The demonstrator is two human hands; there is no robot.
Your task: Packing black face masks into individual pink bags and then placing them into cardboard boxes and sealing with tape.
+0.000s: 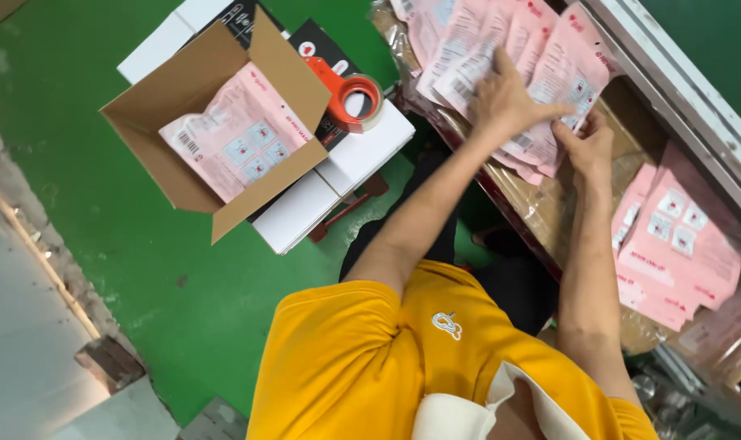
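A fanned pile of pink flat packets [484,41] lies on a brown covered table [541,208] at the upper right. My left hand [509,102] rests palm down on the pile with fingers spread. Just right of it, my right hand [586,147] pinches the lower edge of one pink packet [570,90] in the pile. An open cardboard box [154,98] stands at the upper left, apart from both hands, with a pink packet [236,143] lying flat inside it.
An orange tape dispenser [354,98] sits on stacked white flat boxes [362,155] beside the cardboard box. A second stack of pink packets [680,244] lies at the right. A grey metal rail [688,90] borders the table. Below is green floor [142,269].
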